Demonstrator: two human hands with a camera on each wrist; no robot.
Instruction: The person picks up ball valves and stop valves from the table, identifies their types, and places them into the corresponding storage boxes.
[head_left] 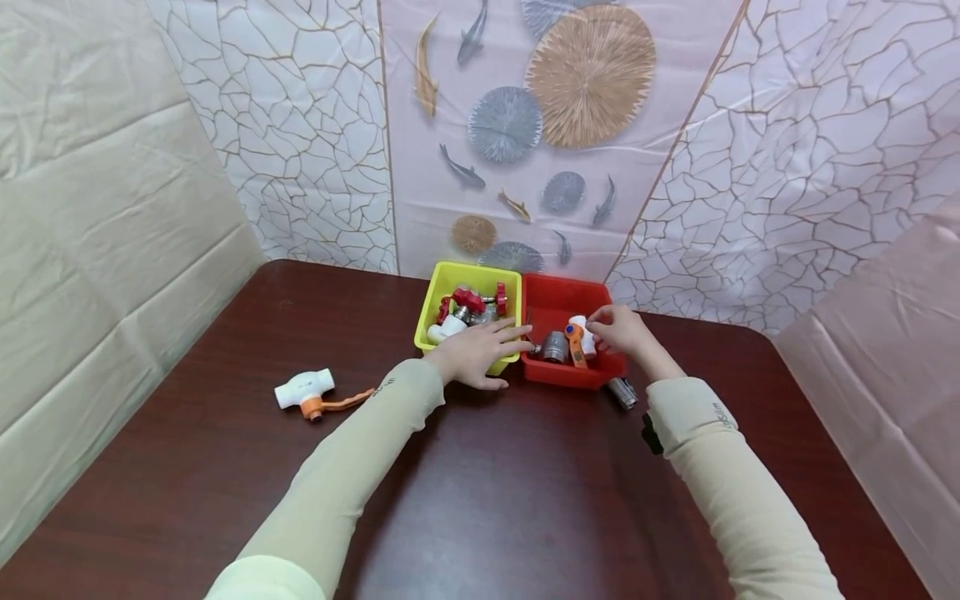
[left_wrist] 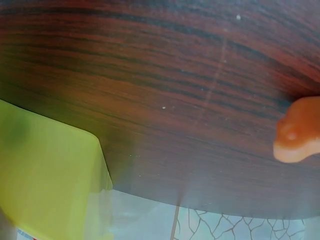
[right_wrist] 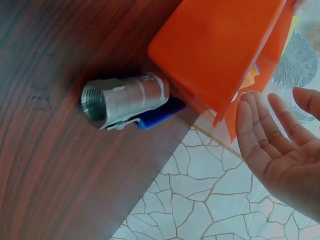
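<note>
My left hand [head_left: 480,350] spreads its fingers over the front right corner of the yellow bin [head_left: 425,321], fingertips reaching the red bin's near left edge. Over the right side of the red bin [head_left: 566,377], my right hand [head_left: 621,329] reaches in beside a white ball valve [head_left: 588,337] with an orange handle [head_left: 575,343]. The right wrist view shows that hand's fingers [right_wrist: 255,125] extended and gently bent, thumb apart from them. A grey metal fitting [head_left: 555,347] lies left of this valve. Inside the yellow bin are red-handled valves [head_left: 468,300] and a white fitting [head_left: 446,329].
A second white valve [head_left: 305,387] lies on the table at left, its orange handle [left_wrist: 302,127] pointing towards the left sleeve. Against the red bin's front right corner lies a metal valve [right_wrist: 127,97] with a blue handle [right_wrist: 161,115]. Patterned cloth walls [head_left: 315,125] surround the dark wooden table [head_left: 480,500].
</note>
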